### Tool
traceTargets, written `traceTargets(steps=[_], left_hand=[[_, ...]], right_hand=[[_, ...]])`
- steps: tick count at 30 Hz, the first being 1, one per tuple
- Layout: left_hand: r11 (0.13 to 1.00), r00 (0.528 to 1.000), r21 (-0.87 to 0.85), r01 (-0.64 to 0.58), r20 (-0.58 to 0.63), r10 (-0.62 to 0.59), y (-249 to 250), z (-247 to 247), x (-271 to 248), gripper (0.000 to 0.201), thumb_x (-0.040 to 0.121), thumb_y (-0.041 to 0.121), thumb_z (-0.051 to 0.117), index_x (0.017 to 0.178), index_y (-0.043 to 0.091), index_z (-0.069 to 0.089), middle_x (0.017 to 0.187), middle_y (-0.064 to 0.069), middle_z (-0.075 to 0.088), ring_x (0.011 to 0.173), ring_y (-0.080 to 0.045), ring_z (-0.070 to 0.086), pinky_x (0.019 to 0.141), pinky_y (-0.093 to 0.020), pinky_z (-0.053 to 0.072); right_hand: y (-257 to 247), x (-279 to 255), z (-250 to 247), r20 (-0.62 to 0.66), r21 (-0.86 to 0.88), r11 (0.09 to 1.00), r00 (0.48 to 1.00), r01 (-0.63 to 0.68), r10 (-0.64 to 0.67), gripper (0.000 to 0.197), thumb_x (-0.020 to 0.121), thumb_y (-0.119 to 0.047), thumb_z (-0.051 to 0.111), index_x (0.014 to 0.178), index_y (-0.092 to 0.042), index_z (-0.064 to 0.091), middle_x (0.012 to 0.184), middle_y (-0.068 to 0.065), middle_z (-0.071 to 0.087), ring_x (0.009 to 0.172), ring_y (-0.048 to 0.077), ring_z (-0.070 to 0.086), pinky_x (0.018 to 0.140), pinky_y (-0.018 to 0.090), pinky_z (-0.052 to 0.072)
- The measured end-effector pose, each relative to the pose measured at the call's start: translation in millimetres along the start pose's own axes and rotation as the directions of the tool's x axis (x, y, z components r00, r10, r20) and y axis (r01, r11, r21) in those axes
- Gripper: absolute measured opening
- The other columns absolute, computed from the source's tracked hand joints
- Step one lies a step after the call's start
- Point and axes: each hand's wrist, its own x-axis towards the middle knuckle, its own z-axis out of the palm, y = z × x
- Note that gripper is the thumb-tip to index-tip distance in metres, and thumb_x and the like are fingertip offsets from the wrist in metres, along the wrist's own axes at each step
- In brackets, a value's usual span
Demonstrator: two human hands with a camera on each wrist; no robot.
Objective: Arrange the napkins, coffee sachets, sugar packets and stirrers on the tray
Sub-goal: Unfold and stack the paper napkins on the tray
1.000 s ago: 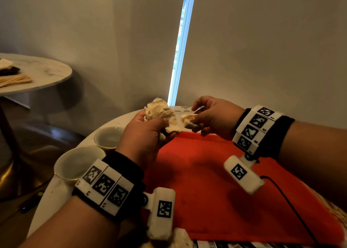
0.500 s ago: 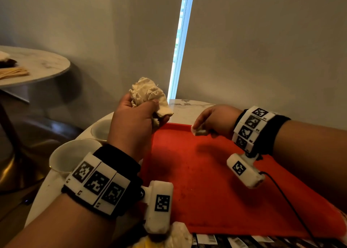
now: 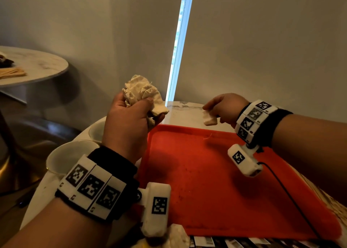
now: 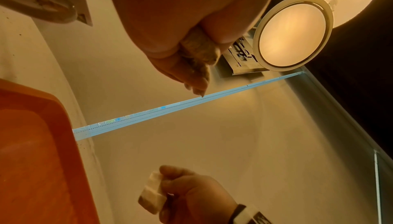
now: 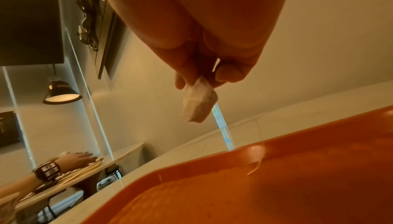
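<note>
Since the half-second-old view, your right hand [image 3: 226, 107] has risen from the tray's far edge, and the small folded piece [image 3: 210, 119] it pinches now hangs clear above the rim rather than down at it; your left hand [image 3: 129, 120] has barely shifted.

Going left to right: two white cups [image 3: 72, 158] sit on the marble table [image 3: 185, 113] just left of the orange tray [image 3: 216, 182]. Above the tray's far left corner, your left hand grips a crumpled napkin wad [image 3: 143, 95], fingers and thumb curled tight around it. The wad bulges up out of the fist, with a tail poking out toward the right; in the left wrist view its end points away from the palm. Toward the tray's far right, your right hand holds the small folded piece between thumb and fingertips [image 5: 180, 81], other fingers curled. Its long axis runs roughly up and down, pinched at the top, free end pointing down at the tray's far rim. The two hands are well apart.
</note>
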Motion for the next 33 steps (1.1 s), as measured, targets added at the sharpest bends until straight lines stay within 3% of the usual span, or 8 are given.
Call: traceTargets(steps=[4, 8, 12, 17, 21, 25, 30, 33], left_hand=[[1.000, 1.000, -0.027, -0.015, -0.002, 0.015, 2, -1, 2, 0.024, 0.098, 0.002, 0.057, 0.104, 0.025, 0.061, 0.107, -0.006, 0.068, 0.095, -0.027, 0.072, 0.069, -0.032, 0.059], [1.000, 1.000, -0.016, -0.021, 0.006, 0.021, 1, -4, 5, 0.023, 0.097, 0.003, 0.059, 0.103, 0.025, 0.062, 0.106, -0.006, 0.070, 0.096, -0.028, 0.073, 0.072, -0.035, 0.060], [0.996, 0.999, 0.083, -0.029, -0.014, 0.031, 1, -8, 5, 0.029, 0.080, 0.023, 0.070, 0.107, 0.033, 0.064, 0.113, -0.002, 0.071, 0.105, -0.029, 0.071, 0.091, -0.047, 0.057], [0.993, 0.999, 0.104, -0.053, 0.000, 0.054, -1, -8, 4, 0.028, 0.089, 0.014, 0.068, 0.114, 0.026, 0.065, 0.111, -0.002, 0.074, 0.103, -0.026, 0.072, 0.092, -0.050, 0.057], [0.994, 0.998, 0.094, -0.061, 0.001, 0.061, -2, -9, 5, 0.023, 0.094, 0.008, 0.064, 0.105, 0.028, 0.065, 0.099, 0.003, 0.076, 0.096, -0.024, 0.074, 0.088, -0.048, 0.059], [0.997, 0.998, 0.055, -0.059, 0.024, 0.058, 0, -7, 3, 0.025, 0.097, 0.003, 0.059, 0.106, 0.026, 0.063, 0.099, 0.001, 0.074, 0.087, -0.018, 0.076, 0.073, -0.037, 0.061], [0.993, 0.999, 0.106, -0.045, 0.006, 0.045, -1, -9, 4, 0.023, 0.097, 0.008, 0.061, 0.106, 0.030, 0.063, 0.096, 0.006, 0.075, 0.093, -0.021, 0.075, 0.082, -0.044, 0.062], [0.995, 1.000, 0.100, -0.031, 0.009, 0.030, -1, -8, 4, 0.022, 0.097, 0.006, 0.060, 0.107, 0.025, 0.064, 0.087, 0.007, 0.076, 0.087, -0.020, 0.076, 0.077, -0.043, 0.062]], right_hand=[[-12, 3, 29, 0.142, -0.005, 1.000, 0.990, 0.029, -0.028, 0.031, 0.087, 0.008, 0.062, 0.080, -0.019, 0.075, 0.092, 0.007, 0.072, 0.075, 0.018, 0.067, 0.066, 0.027, 0.060], [-24, 3, 62, 0.320, 0.053, 0.997, 0.945, 0.053, -0.068, 0.034, 0.085, 0.017, 0.059, 0.080, -0.013, 0.073, 0.084, 0.010, 0.070, 0.066, 0.019, 0.066, 0.060, 0.026, 0.060], [-33, 7, 91, 0.444, 0.070, 0.996, 0.893, 0.047, -0.073, 0.040, 0.085, 0.020, 0.057, 0.074, -0.015, 0.072, 0.085, 0.009, 0.069, 0.072, 0.022, 0.068, 0.066, 0.032, 0.060], [-45, 7, 103, 0.388, 0.224, 0.971, 0.906, 0.087, -0.170, 0.038, 0.084, 0.023, 0.054, 0.072, -0.011, 0.065, 0.058, -0.001, 0.068, 0.054, 0.012, 0.067, 0.049, 0.023, 0.054], [-46, 16, 106, 0.222, 0.408, 0.904, 0.947, 0.124, -0.230, 0.034, 0.083, 0.023, 0.051, 0.081, -0.007, 0.067, 0.080, 0.017, 0.070, 0.068, 0.025, 0.070, 0.067, 0.036, 0.060], [-50, 18, 97, 0.109, 0.533, 0.836, 0.970, 0.128, -0.218, 0.041, 0.079, 0.030, 0.034, 0.070, -0.002, 0.059, 0.070, 0.015, 0.062, 0.050, 0.019, 0.067, 0.054, 0.028, 0.058], [-40, 21, 100, 0.163, 0.452, 0.887, 0.970, 0.091, -0.183, 0.039, 0.082, 0.027, 0.043, 0.075, -0.005, 0.065, 0.069, 0.013, 0.068, 0.060, 0.023, 0.070, 0.058, 0.030, 0.058], [-33, 24, 109, 0.217, 0.335, 0.941, 0.968, 0.045, -0.123, 0.031, 0.083, 0.022, 0.053, 0.082, -0.004, 0.071, 0.075, 0.014, 0.073, 0.070, 0.030, 0.073, 0.063, 0.036, 0.062]])
